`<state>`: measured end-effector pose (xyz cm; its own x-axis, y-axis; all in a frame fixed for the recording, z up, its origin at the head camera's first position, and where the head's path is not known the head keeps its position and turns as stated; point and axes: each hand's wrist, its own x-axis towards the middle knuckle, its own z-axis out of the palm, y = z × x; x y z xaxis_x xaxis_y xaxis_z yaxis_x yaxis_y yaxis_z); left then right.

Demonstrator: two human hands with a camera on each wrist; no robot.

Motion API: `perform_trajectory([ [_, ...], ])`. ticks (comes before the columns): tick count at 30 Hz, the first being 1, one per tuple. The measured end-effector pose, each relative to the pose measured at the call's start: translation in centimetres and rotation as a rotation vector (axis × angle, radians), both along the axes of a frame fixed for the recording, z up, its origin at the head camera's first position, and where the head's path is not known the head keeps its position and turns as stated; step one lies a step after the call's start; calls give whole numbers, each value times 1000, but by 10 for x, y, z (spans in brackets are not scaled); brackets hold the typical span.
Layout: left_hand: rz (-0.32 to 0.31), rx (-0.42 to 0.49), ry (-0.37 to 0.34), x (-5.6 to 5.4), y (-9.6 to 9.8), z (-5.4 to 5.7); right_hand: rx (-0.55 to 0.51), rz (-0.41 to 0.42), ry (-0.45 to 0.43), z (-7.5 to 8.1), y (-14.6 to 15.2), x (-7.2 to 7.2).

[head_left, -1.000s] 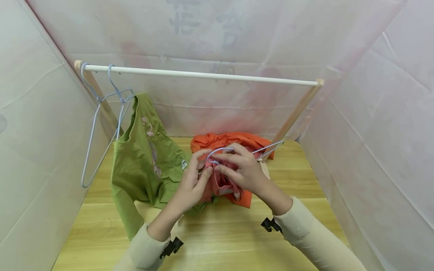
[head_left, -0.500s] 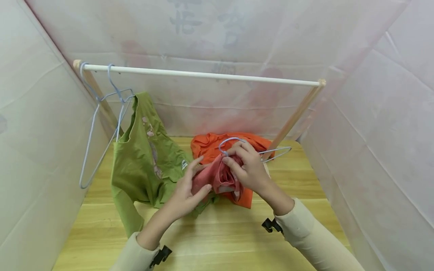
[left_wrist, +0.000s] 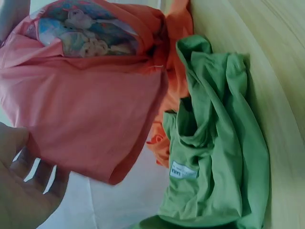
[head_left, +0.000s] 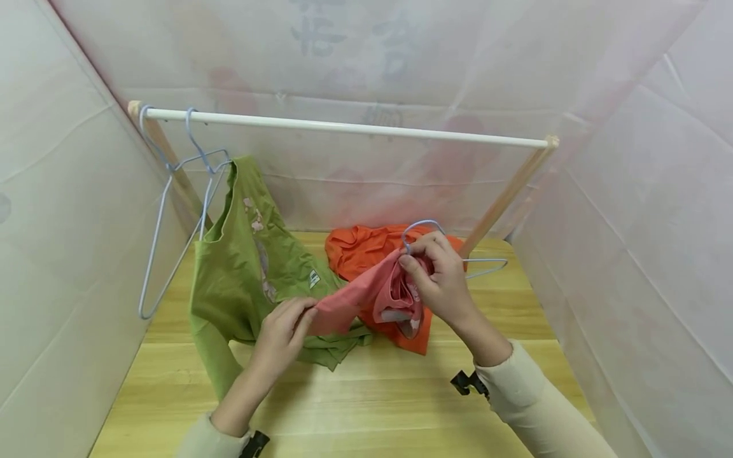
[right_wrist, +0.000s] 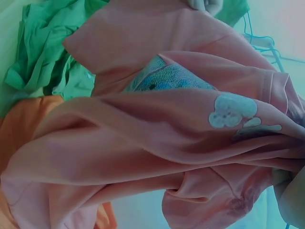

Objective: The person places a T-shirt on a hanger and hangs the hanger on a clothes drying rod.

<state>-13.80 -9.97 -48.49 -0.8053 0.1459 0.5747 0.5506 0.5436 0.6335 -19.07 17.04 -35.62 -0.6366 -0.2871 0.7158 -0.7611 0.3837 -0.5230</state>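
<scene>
The person's left grip (head_left: pixel 284 331) is clamped on one edge of the pink garment (head_left: pixel 356 296), which stretches across to the right grip (head_left: pixel 439 273), itself pinched on a blue hanger (head_left: pixel 424 221) below its hook. Beyond the right grip, an orange garment (head_left: pixel 357 249) lies on the counter (head_left: pixel 366 407); a green garment (head_left: pixel 229 280) (hung from a white rail (head_left: pixel 343 126) beyond both grips) drapes beside the left grip.
</scene>
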Motion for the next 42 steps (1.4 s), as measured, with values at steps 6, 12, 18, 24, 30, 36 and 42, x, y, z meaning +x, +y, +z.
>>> perform_trajectory([
  [6, -37, 74, 75, -5, 17, 4, -2, 27, 3, -15, -3, -5],
  [12, -100, 106, 80, -12, 37, 16, 0, 47, -19, -40, -4, -12],
  [18, -106, 103, 77, -16, 52, 28, 41, 40, -41, -46, -11, -8],
  [24, -110, 105, 65, -17, 60, 34, 50, 49, -53, -49, -19, -4],
  [30, -158, 162, 59, -17, 64, 34, 59, 37, -86, -54, -23, 1],
  [36, -168, 193, 0, -17, 69, 38, 47, 81, -135, -55, -22, 7],
  [42, -121, 272, 6, -21, 70, 40, 24, 221, -190, -50, -11, 10],
])
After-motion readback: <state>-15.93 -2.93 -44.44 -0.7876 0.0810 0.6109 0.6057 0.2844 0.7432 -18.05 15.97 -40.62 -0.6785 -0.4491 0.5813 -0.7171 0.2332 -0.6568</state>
